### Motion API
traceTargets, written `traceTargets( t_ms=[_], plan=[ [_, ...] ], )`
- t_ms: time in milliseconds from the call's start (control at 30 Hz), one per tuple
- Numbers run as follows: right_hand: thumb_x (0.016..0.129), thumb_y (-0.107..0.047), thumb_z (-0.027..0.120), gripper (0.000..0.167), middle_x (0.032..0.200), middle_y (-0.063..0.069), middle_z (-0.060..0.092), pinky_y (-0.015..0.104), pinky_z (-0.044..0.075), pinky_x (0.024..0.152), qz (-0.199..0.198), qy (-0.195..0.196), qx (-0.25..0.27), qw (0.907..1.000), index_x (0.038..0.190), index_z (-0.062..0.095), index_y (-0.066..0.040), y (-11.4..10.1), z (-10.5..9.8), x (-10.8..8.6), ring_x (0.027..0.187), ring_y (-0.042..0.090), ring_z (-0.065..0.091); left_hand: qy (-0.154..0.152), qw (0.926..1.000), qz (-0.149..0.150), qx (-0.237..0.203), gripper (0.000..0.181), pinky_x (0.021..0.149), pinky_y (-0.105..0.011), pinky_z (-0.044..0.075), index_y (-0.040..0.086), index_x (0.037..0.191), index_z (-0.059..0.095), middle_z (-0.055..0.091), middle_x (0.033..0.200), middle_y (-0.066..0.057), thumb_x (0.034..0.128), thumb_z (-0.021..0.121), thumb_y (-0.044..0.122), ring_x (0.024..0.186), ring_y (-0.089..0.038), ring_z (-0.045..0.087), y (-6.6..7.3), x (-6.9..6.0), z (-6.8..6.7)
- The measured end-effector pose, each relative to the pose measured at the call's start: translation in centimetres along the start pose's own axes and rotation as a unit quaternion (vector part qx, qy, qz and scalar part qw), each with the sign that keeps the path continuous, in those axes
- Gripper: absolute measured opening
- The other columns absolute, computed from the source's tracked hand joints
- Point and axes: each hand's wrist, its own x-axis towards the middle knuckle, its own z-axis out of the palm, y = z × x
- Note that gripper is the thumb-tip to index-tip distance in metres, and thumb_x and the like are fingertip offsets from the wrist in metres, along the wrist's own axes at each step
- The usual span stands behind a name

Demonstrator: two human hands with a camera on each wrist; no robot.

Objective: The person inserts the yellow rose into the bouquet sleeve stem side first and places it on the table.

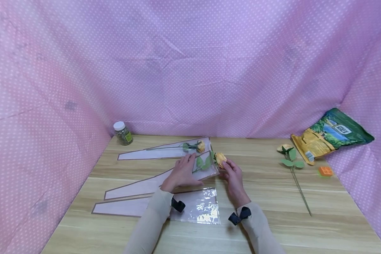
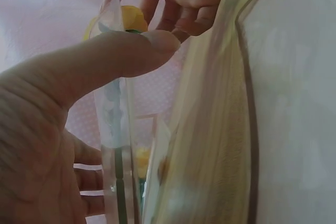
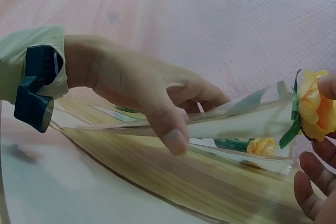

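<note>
A yellow artificial rose (image 1: 220, 159) lies with its stem and leaves inside a clear tapered flower sleeve (image 1: 136, 186), its bloom poking out of the wide end. My left hand (image 1: 185, 171) holds this sleeve near its mouth, thumb on one side and fingers on the other, as the left wrist view shows. At the opening, my right hand (image 1: 234, 176) pinches the bloom between thumb and fingers. The right wrist view shows the bloom (image 3: 312, 108) just beyond the sleeve's edge, the mouth lifted off the table. Part of the stem is hidden behind my left hand.
Behind lies another sleeve (image 1: 136, 155) with a rose (image 1: 201, 146) inside; a flat sleeve (image 1: 120, 208) lies in front. To the right are a loose rose (image 1: 296, 180), a green-and-yellow bag (image 1: 331, 134) and an orange block (image 1: 325, 171). A white-lidded jar (image 1: 124, 134) stands back left.
</note>
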Motion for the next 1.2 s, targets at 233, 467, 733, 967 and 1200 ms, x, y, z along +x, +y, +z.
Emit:
traceTargets(
  t_ms=[233, 467, 733, 967, 1200],
  plan=[
    [0.098, -0.017, 0.061, 0.036, 0.104, -0.009, 0.06, 0.021, 0.053, 0.074, -0.014, -0.018, -0.044, 0.9988, 0.131, 0.055, -0.005, -0.6, -0.8, 0.2, 0.086, 0.004, 0.059, 0.013, 0.9999, 0.002, 0.007, 0.123, 0.12, -0.058, 0.027, 0.008, 0.159, 0.02, 0.029, 0.161, -0.017, 0.0656, 0.087, 0.053, 0.149, -0.036, 0.031, 0.1, 0.2, 0.3],
    [0.094, -0.019, 0.067, 0.035, 0.102, -0.008, 0.057, 0.022, 0.05, 0.07, -0.019, -0.023, -0.087, 0.9958, 0.126, 0.058, -0.008, -1.1, -1.1, 0.4, 0.088, 0.006, 0.054, 0.03, 0.9995, 0.01, 0.002, 0.121, 0.12, -0.056, 0.028, 0.009, 0.158, 0.023, 0.034, 0.157, -0.015, 0.065, 0.089, 0.05, 0.145, -0.033, 0.035, 0.3, 0.1, 0.7],
    [0.095, -0.017, 0.066, 0.038, 0.101, -0.008, 0.061, 0.024, 0.051, 0.066, -0.032, -0.049, -0.147, 0.9874, 0.129, 0.057, -0.001, -1.5, -1.0, 0.5, 0.085, 0.006, 0.057, 0.037, 0.9992, 0.015, 0.002, 0.117, 0.12, -0.056, 0.027, 0.01, 0.157, 0.025, 0.036, 0.153, -0.014, 0.066, 0.088, 0.049, 0.143, -0.032, 0.037, 0.3, 0.2, 0.8],
    [0.095, -0.021, 0.067, 0.039, 0.099, -0.006, 0.061, 0.024, 0.051, 0.066, -0.048, -0.045, -0.194, 0.9787, 0.126, 0.055, -0.001, -1.8, -0.7, 0.4, 0.084, 0.005, 0.057, 0.033, 0.9991, 0.025, 0.007, 0.116, 0.12, -0.054, 0.028, 0.011, 0.157, 0.026, 0.036, 0.152, -0.012, 0.0664, 0.088, 0.05, 0.141, -0.029, 0.038, 0.5, 0.2, 0.7],
    [0.093, -0.027, 0.07, 0.025, 0.077, -0.011, 0.059, 0.022, 0.046, 0.055, -0.093, -0.005, -0.2, 0.9753, 0.1, 0.063, -0.004, -2.0, -0.6, 0.6, 0.068, 0.004, 0.053, 0.035, 0.9986, 0.031, 0.023, 0.117, 0.121, -0.054, 0.026, 0.012, 0.158, 0.025, 0.035, 0.155, -0.011, 0.0666, 0.088, 0.049, 0.145, -0.028, 0.036, 0.6, 0.2, 0.9]
  ],
)
